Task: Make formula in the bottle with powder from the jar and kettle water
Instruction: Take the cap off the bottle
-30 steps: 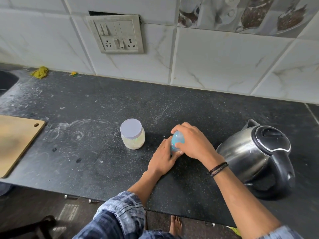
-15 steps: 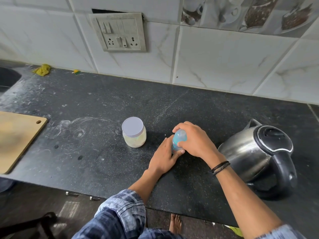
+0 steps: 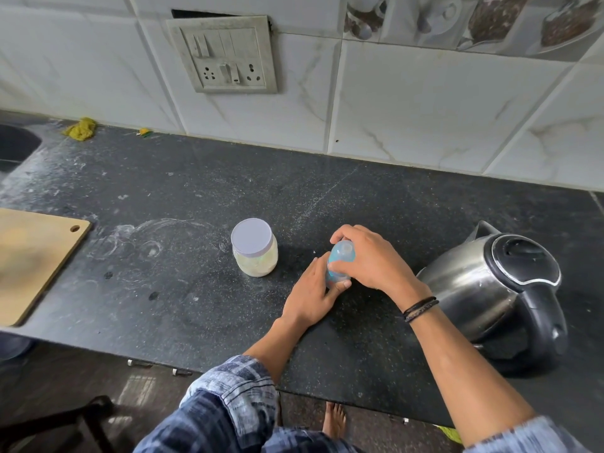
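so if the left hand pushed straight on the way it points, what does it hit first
The bottle: the left hand grips its base, and the right hand holds its top just beyond.

Home kitchen. Black speckled stone countertop (image 3: 196, 178) runs along a wall of white marble-look tiles (image 3: 425, 109), w/ printed tiles showing cups & coffee beans (image 3: 490, 21) up top. Grey switch & socket plate (image 3: 225, 55) set in the wall. On the counter: stainless-steel electric kettle w/ black lid & handle (image 3: 474, 289) at R, clear plastic jar w/ white lid (image 3: 255, 248) mid, pale wooden chopping board (image 3: 32, 259) at L. Dark sink (image 3: 13, 148) at far L edge, crumpled yellow cloth (image 3: 80, 129) near it. Bare foot (image 3: 335, 420) on the floor below: domestic, not commercial.
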